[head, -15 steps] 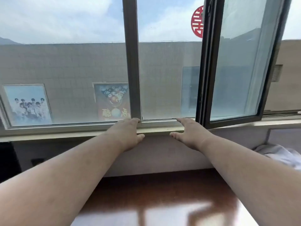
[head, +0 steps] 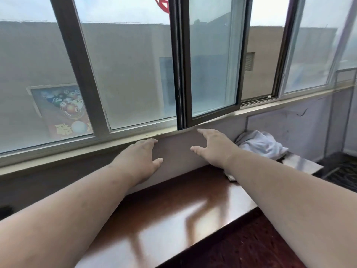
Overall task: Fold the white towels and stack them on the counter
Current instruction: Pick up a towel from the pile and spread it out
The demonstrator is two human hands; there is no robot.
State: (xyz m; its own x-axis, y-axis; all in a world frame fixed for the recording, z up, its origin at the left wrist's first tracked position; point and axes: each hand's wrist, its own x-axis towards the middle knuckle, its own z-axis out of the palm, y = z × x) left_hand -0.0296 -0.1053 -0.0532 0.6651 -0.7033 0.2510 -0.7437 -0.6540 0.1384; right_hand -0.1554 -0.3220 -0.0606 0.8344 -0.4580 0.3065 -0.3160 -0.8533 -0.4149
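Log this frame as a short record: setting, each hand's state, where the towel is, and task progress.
setting: glossy brown wooden counter under a window sill, one window pane swung open
left hand: open, fingers relaxed, just below the sill, holds nothing
right hand: open, fingers spread, in front of the wall under the open pane, holds nothing
white towel: crumpled heap at the counter's far right end, against the wall, neither hand touching it
progress: no folded towel or stack in view; folding not begun

Bright daylight through the window (head: 135,74) glares on the glossy counter (head: 173,219); frame edges bend and blur.
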